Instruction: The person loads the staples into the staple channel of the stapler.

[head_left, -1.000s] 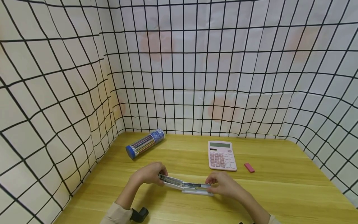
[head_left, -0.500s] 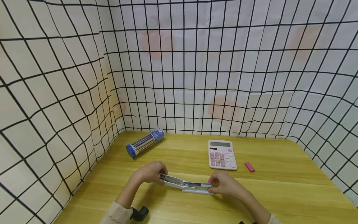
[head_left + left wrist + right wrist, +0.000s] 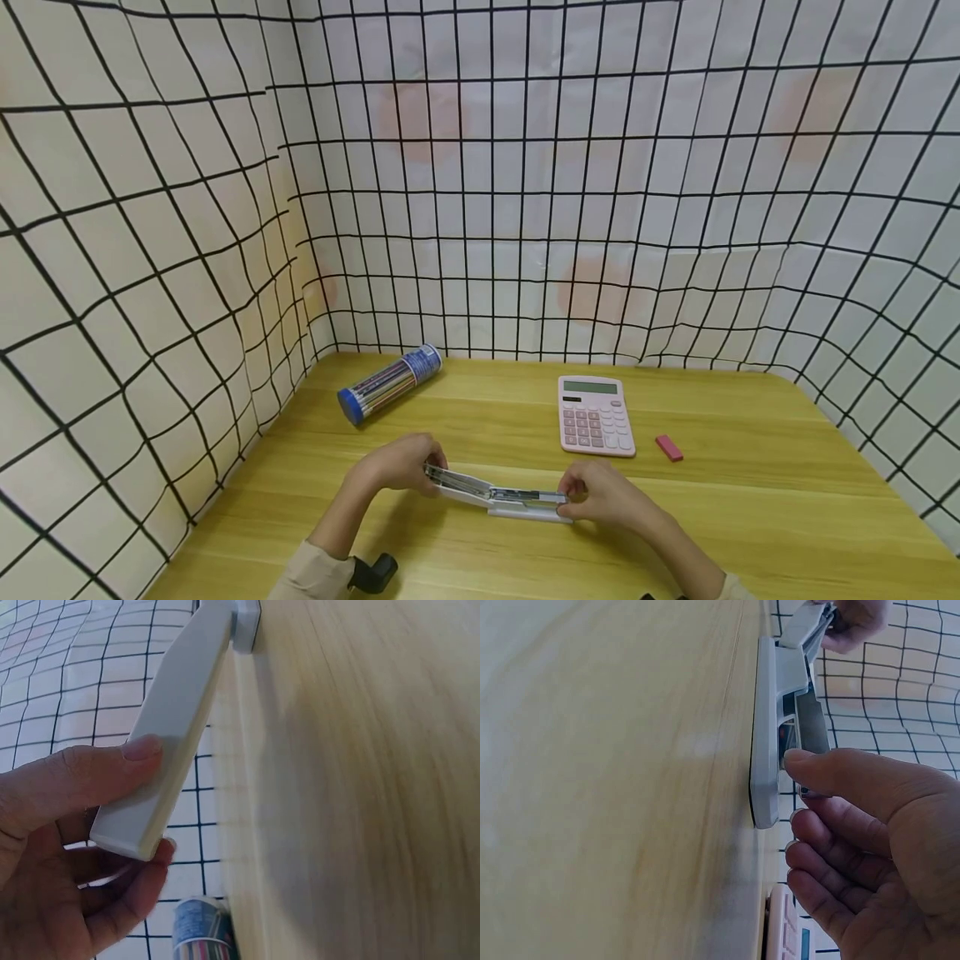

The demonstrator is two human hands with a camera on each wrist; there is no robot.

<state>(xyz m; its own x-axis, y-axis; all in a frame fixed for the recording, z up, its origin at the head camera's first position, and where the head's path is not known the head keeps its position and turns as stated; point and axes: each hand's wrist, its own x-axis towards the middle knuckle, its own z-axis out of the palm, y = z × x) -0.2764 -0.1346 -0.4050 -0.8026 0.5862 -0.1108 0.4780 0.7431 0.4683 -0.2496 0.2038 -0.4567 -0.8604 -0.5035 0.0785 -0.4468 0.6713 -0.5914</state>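
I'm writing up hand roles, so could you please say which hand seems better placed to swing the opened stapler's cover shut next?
Probably the left hand: it pinches the free end of the raised cover, while the right hand pinches the metal magazine at the opposite end.

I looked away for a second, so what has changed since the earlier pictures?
Very little: the right hand grips the opened stapler slightly farther right than a second ago. The left hand keeps its hold; pencil tube, calculator and pink block stayed put.

Head view looks down — nearer wrist views share the stapler [image 3: 790, 671].
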